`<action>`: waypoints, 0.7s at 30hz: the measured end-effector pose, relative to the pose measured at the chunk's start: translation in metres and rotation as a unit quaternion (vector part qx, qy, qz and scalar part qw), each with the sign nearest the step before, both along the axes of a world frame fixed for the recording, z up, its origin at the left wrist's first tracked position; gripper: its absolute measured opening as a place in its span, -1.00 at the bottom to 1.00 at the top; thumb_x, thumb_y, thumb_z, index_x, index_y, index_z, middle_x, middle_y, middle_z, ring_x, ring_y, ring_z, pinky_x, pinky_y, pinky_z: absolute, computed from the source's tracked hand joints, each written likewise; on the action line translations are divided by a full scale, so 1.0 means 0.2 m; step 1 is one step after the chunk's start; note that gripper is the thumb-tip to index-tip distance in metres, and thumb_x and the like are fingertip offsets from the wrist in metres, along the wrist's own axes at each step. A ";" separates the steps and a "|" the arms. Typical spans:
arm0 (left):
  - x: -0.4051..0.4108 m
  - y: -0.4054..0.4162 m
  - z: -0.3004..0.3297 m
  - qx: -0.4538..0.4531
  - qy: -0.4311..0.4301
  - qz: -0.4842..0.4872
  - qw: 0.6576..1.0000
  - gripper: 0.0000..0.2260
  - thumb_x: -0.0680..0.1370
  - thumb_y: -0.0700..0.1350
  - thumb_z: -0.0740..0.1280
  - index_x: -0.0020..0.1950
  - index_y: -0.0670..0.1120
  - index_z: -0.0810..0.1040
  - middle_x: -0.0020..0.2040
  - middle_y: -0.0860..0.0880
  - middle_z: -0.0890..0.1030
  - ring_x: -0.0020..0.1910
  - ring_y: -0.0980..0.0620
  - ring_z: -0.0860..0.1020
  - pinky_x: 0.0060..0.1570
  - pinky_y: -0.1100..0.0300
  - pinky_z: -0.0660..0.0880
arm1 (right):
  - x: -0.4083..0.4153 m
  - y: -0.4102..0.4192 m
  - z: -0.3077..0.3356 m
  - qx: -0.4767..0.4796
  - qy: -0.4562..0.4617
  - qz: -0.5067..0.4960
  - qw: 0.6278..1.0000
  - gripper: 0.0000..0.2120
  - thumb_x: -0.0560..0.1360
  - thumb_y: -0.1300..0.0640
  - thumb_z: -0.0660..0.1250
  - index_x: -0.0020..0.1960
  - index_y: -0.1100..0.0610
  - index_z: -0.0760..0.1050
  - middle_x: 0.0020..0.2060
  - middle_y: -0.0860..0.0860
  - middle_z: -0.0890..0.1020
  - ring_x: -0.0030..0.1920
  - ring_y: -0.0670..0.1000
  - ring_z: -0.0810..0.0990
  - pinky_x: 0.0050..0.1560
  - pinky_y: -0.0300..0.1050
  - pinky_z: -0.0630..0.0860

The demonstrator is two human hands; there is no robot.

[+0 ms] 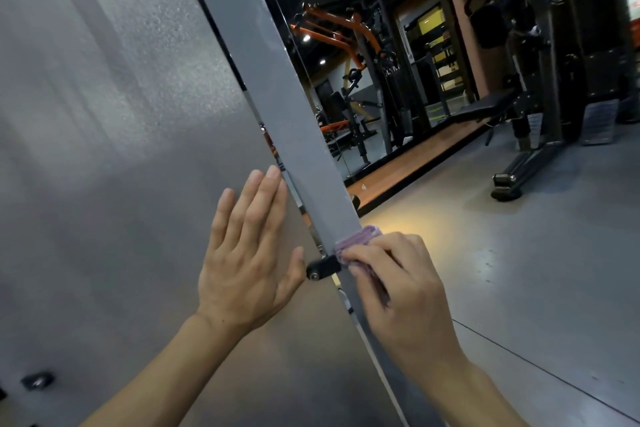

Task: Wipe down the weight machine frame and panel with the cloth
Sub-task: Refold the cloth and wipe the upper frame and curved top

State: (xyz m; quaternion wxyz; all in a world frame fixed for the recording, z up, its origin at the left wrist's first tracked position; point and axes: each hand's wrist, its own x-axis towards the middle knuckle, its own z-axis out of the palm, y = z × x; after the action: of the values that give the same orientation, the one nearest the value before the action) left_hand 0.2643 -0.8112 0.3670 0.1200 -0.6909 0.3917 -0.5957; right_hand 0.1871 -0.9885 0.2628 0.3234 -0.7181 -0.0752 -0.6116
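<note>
Both of my forearms reached up from the bottom edge, and everything else sat beyond them. Farthest left was the grey panel [104,149], broad and speckled, with a small dark bolt [37,381] near its lower corner. My left hand [247,253] lay flat against that panel, fingers straight and close together, thumb spread out to the side, holding nothing. Just beside the thumb a little black bracket [322,269] joined the panel to the frame post [277,87], a grey bar that ran slanting up across the middle. My right hand [398,284] was curled around the folded purple cloth [356,240], pinching it and pressing it against the post just above the bracket. Further right, well away from me, I saw the grey floor [519,253], a strip of wooden flooring, an orange rack [332,31] and a black bench machine [512,135].
</note>
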 end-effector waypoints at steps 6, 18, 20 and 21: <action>0.00 0.00 0.00 -0.005 -0.005 -0.009 1.000 -0.37 0.62 0.05 0.19 0.59 -0.29 0.23 0.62 -0.22 0.21 0.63 -0.17 0.14 0.58 -0.19 0.11 | 0.01 -0.01 -0.08 -0.010 -0.010 -0.005 1.000 -0.88 0.55 0.19 0.38 0.07 0.15 0.64 0.00 -0.04 0.56 0.05 -0.09 0.39 0.12 -0.42 0.35; 0.00 0.01 0.00 -0.008 0.009 -0.014 1.000 -0.36 0.62 0.05 0.23 0.59 -0.28 0.21 0.62 -0.21 0.20 0.63 -0.17 0.15 0.57 -0.19 0.12 | -0.01 -0.01 -0.09 -0.058 0.008 -0.037 0.998 -0.88 0.56 0.19 0.38 0.07 0.16 0.63 -0.02 -0.02 0.54 -0.03 -0.02 0.43 0.02 -0.27 0.42; 0.00 0.01 0.00 -0.008 0.010 -0.014 1.000 -0.36 0.62 0.05 0.22 0.60 -0.27 0.21 0.62 -0.21 0.20 0.63 -0.16 0.14 0.57 -0.19 0.12 | -0.02 -0.02 -0.15 -0.054 0.015 -0.032 0.998 -0.85 0.57 0.15 0.34 0.04 0.17 0.64 -0.02 -0.04 0.53 -0.03 -0.03 0.42 0.07 -0.34 0.39; 0.00 0.00 0.00 -0.008 0.009 -0.015 1.000 -0.36 0.62 0.05 0.22 0.60 -0.27 0.21 0.62 -0.21 0.20 0.63 -0.16 0.15 0.57 -0.19 0.13 | -0.02 -0.02 -0.16 -0.049 0.018 -0.027 0.998 -0.84 0.57 0.14 0.33 0.03 0.17 0.65 -0.02 -0.04 0.53 -0.03 -0.03 0.43 0.08 -0.36 0.38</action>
State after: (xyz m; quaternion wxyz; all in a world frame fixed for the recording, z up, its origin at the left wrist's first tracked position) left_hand 0.2638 -0.8104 0.3670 0.1024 -0.6912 0.3980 -0.5944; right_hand 0.1826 -0.9920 0.2312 0.2727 -0.7460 -0.0794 -0.6024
